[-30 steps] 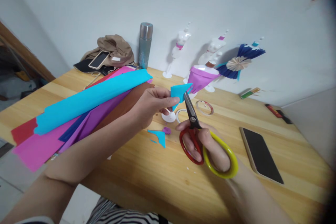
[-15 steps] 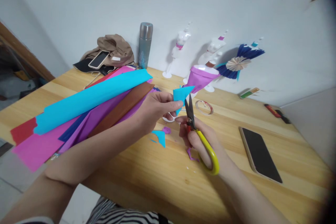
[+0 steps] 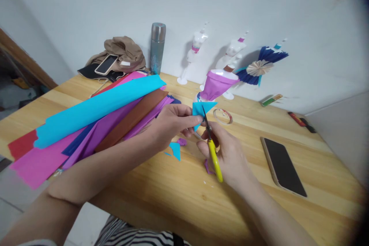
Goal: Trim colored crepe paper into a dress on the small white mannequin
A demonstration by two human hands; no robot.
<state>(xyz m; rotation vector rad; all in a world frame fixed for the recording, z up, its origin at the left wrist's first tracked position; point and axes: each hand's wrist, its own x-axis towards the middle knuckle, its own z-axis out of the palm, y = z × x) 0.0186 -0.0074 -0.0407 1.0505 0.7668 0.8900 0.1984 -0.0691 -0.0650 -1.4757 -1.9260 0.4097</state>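
Observation:
Between thumb and fingers, my left hand (image 3: 180, 121) pinches a small piece of blue paper (image 3: 198, 108), whose pointed tip sticks out to the right. My right hand (image 3: 226, 150) is closed round the yellow handles of a pair of scissors (image 3: 213, 153). The dark blades lie against the blue paper, one of them crossing its front, close to my left thumb. Below my hands, a blue paper scrap (image 3: 175, 151) and purple scraps (image 3: 182, 142) lie on the wooden table (image 3: 173, 200).
Crepe paper strips (image 3: 100, 111) in several colours lie to the left. Behind stand a thermos (image 3: 158, 48) and small white mannequins (image 3: 198, 42), one in a purple paper dress (image 3: 216, 86). A tape roll (image 3: 223, 116) and a phone (image 3: 284, 167) lie on the right.
The scissors have turned more upright, and their blades have moved from beside the blue paper onto it. My left hand has shifted slightly down with the paper.

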